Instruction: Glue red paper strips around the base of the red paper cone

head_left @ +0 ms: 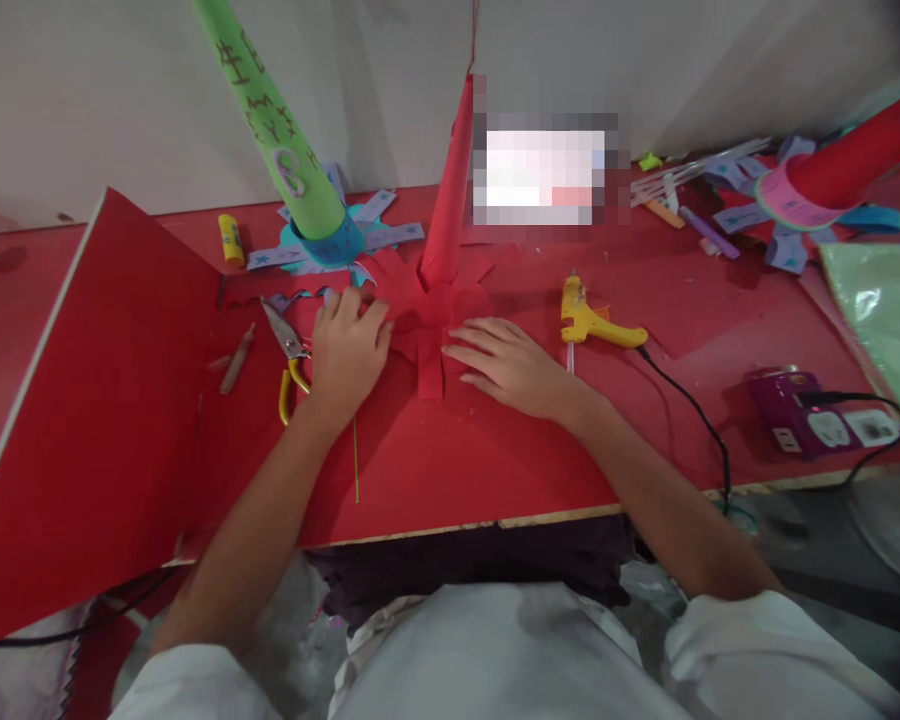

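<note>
A red paper cone (448, 205) stands upright in front of me, with red paper petals spread around its base. One red paper strip (430, 367) lies toward me from that base. At the left petals rests my left hand (350, 342), its fingers bent and a little apart, touching the paper; what lies under the palm is hidden. My right hand (506, 362) lies flat on the right side, fingers stretched out, tips by the strip. Scissors (291, 350) with yellow handles lie just left of my left hand, partly covered by it.
A yellow glue gun (596, 322) lies right, its cord running to a purple power adapter (787, 405). Behind stand a green paper cone (300, 185) and a glue stick (231, 240). A red board (97, 420) rises at left. Another red cone (862, 160) leans far right.
</note>
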The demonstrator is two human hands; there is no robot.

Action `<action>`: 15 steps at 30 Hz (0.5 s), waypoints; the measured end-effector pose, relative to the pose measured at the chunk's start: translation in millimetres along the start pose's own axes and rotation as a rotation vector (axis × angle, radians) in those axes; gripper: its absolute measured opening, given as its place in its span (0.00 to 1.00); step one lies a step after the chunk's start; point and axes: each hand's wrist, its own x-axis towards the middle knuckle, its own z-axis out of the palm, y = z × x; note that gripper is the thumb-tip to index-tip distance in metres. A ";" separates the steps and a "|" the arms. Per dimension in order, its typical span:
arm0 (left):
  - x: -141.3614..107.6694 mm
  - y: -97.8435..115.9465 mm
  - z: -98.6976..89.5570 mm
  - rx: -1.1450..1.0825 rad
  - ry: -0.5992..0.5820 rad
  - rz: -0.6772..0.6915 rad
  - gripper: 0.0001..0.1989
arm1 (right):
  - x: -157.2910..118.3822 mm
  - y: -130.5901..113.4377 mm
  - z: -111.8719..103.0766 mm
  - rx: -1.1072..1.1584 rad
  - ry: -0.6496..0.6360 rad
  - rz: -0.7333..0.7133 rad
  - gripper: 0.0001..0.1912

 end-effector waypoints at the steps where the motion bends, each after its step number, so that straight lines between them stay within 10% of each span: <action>1: -1.6 3.3 -1.3 0.008 -0.012 0.057 0.17 | 0.7 -1.4 1.3 0.004 -0.003 -0.011 0.24; 15: -11.8 21.1 0.9 0.175 -0.312 0.302 0.20 | 6.3 -10.2 11.3 -0.011 0.016 -0.053 0.21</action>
